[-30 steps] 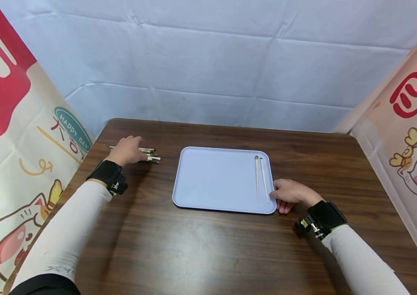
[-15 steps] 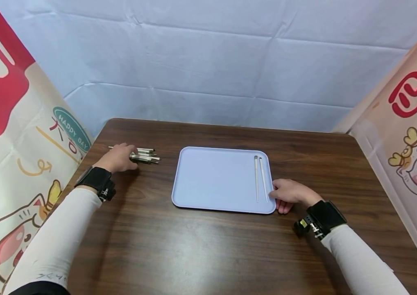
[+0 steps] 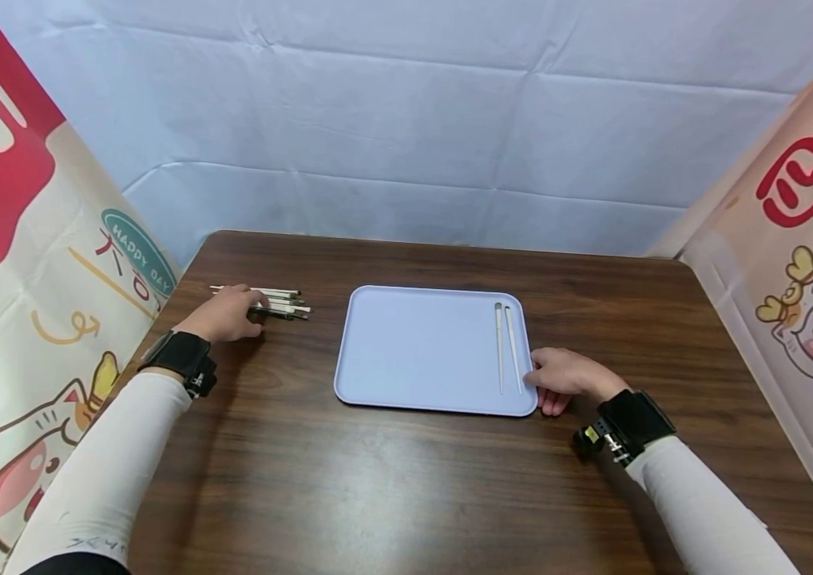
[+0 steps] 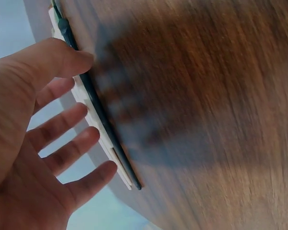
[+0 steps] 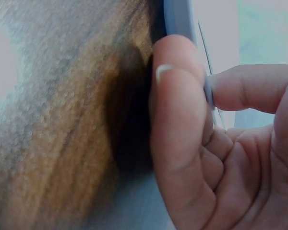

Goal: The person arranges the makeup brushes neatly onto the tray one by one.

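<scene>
A bundle of thin paintbrushes (image 3: 283, 305), pale and dark green, lies at the left of the table. My left hand (image 3: 222, 315) is over the left part of this bundle and hides some of it. In the left wrist view its fingers are spread and loosely bent, with the thumb right at a dark green brush (image 4: 105, 115). My right hand (image 3: 566, 378) pinches the right rim of a pale blue tray (image 3: 414, 351), thumb above and fingers below the edge. Two slim paintbrushes, one tan (image 3: 500, 351) and one white (image 3: 513, 347), lie side by side near the tray's right edge.
The brown wooden table (image 3: 378, 487) reaches back to a pale blue cloth backdrop (image 3: 392, 120). Printed cloth panels stand at the left (image 3: 25, 263) and at the right (image 3: 802, 335).
My left hand has drawn back to the left and slightly toward me, baring more of the brush bundle. The right hand and the tray have stayed in place.
</scene>
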A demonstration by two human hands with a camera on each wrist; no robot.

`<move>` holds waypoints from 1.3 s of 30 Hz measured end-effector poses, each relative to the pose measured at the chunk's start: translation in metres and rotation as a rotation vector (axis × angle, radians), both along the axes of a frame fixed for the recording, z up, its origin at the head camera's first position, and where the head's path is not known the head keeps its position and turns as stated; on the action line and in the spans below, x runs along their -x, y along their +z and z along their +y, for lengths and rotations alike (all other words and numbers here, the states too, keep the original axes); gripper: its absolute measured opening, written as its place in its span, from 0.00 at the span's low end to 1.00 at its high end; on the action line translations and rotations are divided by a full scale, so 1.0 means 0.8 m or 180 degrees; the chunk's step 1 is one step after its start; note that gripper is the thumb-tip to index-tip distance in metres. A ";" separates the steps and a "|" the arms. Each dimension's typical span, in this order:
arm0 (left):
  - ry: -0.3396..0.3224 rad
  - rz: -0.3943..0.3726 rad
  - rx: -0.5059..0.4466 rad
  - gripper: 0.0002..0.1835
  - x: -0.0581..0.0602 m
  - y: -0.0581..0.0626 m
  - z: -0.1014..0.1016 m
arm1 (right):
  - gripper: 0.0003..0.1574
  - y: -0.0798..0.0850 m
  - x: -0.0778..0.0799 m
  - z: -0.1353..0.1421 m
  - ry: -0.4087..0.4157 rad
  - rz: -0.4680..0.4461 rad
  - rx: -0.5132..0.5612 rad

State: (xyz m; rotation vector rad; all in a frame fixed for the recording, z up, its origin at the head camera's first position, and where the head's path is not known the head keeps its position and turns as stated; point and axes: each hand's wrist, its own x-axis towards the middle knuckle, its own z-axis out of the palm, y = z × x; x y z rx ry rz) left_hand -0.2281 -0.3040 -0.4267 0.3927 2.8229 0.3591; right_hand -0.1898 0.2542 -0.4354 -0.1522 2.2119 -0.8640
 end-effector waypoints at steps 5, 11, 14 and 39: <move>-0.0016 0.0093 -0.0022 0.19 -0.004 0.002 -0.001 | 0.06 0.000 0.001 0.000 -0.0010 -0.0020 0.0009; -0.0057 0.0120 -0.0049 0.17 -0.004 0.002 -0.003 | 0.06 -0.001 0.001 0.001 -0.0010 -0.0017 -0.0003; -0.0098 0.0132 -0.0028 0.16 -0.001 0.000 -0.004 | 0.06 -0.001 0.001 0.000 -0.0024 -0.0021 0.0006; -0.0501 -0.0299 0.0356 0.09 0.020 0.003 0.000 | 0.05 -0.001 -0.001 0.000 -0.0006 0.0032 0.0027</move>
